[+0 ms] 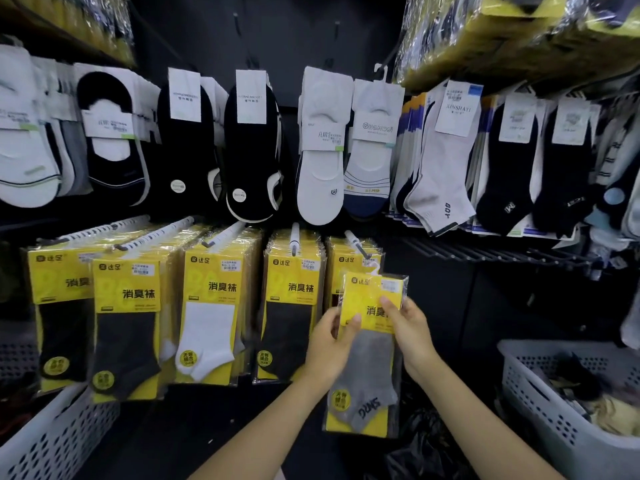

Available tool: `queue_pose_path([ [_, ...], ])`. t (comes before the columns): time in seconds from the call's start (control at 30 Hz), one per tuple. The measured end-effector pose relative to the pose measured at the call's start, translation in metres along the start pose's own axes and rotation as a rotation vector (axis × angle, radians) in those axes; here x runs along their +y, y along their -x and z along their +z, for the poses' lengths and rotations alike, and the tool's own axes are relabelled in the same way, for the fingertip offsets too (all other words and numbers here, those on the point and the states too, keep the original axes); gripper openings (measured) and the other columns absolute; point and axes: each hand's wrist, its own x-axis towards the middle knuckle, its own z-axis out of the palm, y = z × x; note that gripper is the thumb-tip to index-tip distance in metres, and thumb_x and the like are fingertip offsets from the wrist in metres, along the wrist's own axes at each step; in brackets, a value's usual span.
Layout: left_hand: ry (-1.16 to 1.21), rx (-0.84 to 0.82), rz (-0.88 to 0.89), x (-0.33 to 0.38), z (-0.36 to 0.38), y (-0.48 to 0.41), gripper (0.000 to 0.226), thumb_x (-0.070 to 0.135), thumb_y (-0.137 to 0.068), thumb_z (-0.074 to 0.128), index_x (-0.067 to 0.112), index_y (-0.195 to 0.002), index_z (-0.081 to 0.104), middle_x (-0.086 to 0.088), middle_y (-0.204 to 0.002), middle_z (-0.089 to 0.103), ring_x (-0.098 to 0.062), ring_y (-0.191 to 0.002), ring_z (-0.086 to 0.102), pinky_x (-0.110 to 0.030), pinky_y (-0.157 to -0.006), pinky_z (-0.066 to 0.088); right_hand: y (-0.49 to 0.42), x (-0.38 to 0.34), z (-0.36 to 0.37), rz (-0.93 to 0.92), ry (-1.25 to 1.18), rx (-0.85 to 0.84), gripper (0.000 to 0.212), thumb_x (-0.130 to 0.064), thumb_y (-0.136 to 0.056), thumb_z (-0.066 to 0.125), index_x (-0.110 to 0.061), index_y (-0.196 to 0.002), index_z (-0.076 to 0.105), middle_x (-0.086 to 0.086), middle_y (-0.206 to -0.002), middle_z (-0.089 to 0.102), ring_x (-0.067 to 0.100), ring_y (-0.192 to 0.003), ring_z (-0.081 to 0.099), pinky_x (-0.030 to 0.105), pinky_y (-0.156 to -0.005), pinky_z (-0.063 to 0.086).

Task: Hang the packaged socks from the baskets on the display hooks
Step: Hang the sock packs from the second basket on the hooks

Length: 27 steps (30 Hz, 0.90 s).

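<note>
— Now, item one: pack. Where was it logged?
— Pack (370,362), grey sock on yellow card: held upright before the hook (355,241) at the end of the yellow row, out of both baskets, not yet hung. Its tab (374,270) was noted just below and beside the hook's tip. Whether they touched could not be told.
— Hands?
— Left hand (329,344): left edge pinched, thumb laid on the front, fingers behind. Right hand (410,327): right edge pinched higher up, thumb on the yellow card, fingers behind.
— Step in hand, as judged?
— Threading of the tab onto the hook. It was advised that the pack be raised a little and squared to the hook, so the tab's opening is brought level with the tip. The tab was to be kept free of both thumbs. The pack was then to be slid back until seated against the hung packs (337,275).
— Cautions?
— The film was judged slippery and the card limp, so a grip near the top was preferred. The tip was to be cleared first, lest the tab be bent or torn. The hung packs were not to be knocked askew.
— Stock left?
— Right basket (540,420): dark and pale goods seen, kind not made out. Left basket (45,441): contents not seen.
</note>
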Motion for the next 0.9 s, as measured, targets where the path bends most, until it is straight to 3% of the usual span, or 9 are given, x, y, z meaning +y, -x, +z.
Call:
queue_pose_path([
  [0.1, -0.047, -0.035, -0.053, 0.006, 0.005, -0.008, 0.051, 0.043, -0.093, 0.054, 0.027, -0.138, 0.038, 0.008, -0.124, 0.058, -0.003, -0.108, 0.058, -0.019, -0.089, 0.048, -0.014, -0.012, -0.003, -0.092, 0.101, 0.024, 0.01, -0.016, -0.097, 0.053, -0.018, -0.1, 0.061, 0.0, -0.097, 0.07, 0.009, -0.084, 0.069, 0.022, -0.07, 0.054],
  [0.17, -0.061, -0.053, -0.074, 0.009, 0.007, -0.012, 0.061, 0.042, -0.094, 0.051, 0.024, -0.147, 0.025, 0.006, -0.136, 0.049, -0.011, -0.12, 0.051, -0.03, -0.101, 0.043, -0.023, -0.018, -0.001, -0.165, 0.202, -0.002, 0.009, -0.016, -0.097, 0.052, -0.018, -0.1, 0.06, 0.0, -0.097, 0.069, 0.011, -0.086, 0.067, 0.027, -0.074, 0.054],
  [0.3, -0.019, -0.052, -0.09, 0.012, 0.003, -0.019, 0.041, 0.034, -0.097, 0.048, 0.036, -0.135, 0.031, 0.009, -0.131, 0.051, -0.007, -0.116, 0.053, -0.011, -0.082, 0.042, -0.037, -0.017, 0.007, -0.148, 0.294, -0.05, 0.007, -0.016, -0.096, 0.054, -0.017, -0.101, 0.06, 0.005, -0.1, 0.068, 0.021, -0.095, 0.066, 0.036, -0.082, 0.055],
  [0.4, -0.066, -0.056, -0.133, 0.011, -0.004, -0.023, 0.057, 0.036, -0.098, 0.045, 0.021, -0.148, 0.023, 0.001, -0.147, 0.039, -0.015, -0.127, 0.046, -0.022, -0.096, 0.04, -0.047, -0.011, 0.012, -0.069, 0.295, 0.025, 0.007, -0.019, -0.094, 0.058, -0.013, -0.098, 0.061, 0.011, -0.104, 0.068, 0.022, -0.096, 0.066, 0.039, -0.087, 0.054],
  [0.53, -0.139, -0.085, -0.205, 0.001, -0.018, -0.013, 0.062, 0.038, -0.099, 0.042, 0.014, -0.151, 0.017, -0.002, -0.154, 0.028, -0.02, -0.138, 0.034, -0.03, -0.103, 0.034, -0.041, 0.004, 0.013, 0.048, 0.318, 0.193, 0.036, -0.026, -0.089, 0.065, -0.006, -0.117, 0.056, 0.01, -0.115, 0.062, 0.019, -0.103, 0.06, 0.03, -0.088, 0.049],
  [0.67, -0.195, -0.164, -0.266, -0.025, -0.045, 0.027, 0.058, 0.034, -0.099, 0.043, 0.016, -0.15, 0.021, 0.001, -0.152, 0.031, -0.011, -0.131, 0.038, -0.016, -0.092, 0.034, 0.0, 0.029, 0.006, 0.07, 0.301, 0.289, 0.034, -0.02, -0.09, 0.065, -0.008, -0.119, 0.053, 0.001, -0.115, 0.056, 0.01, -0.095, 0.053, 0.017, -0.077, 0.042],
  [0.8, -0.28, -0.18, -0.425, -0.087, -0.088, 0.105, 0.051, 0.032, -0.099, 0.045, 0.017, -0.146, 0.032, 0.003, -0.139, 0.043, -0.007, -0.117, 0.044, -0.018, -0.089, 0.035, 0.082, 0.094, 0.007, 0.254, 0.307, 0.041, 0.016, -0.013, -0.091, 0.063, -0.007, -0.104, 0.059, 0.003, -0.096, 0.062, 0.016, -0.09, 0.06, 0.031, -0.081, 0.05],
  [0.9, -0.344, -0.123, -0.631, -0.151, -0.123, 0.183, 0.043, 0.024, -0.098, 0.048, 0.011, -0.139, 0.04, -0.002, -0.133, 0.05, -0.015, -0.118, 0.05, -0.017, -0.089, 0.036, 0.159, 0.171, 0.008, 0.528, 0.37, -0.157, 0.024, -0.006, -0.091, 0.06, 0.009, -0.109, 0.06, 0.005, -0.081, 0.061, 0.012, -0.07, 0.062, 0.024, -0.066, 0.05],
])
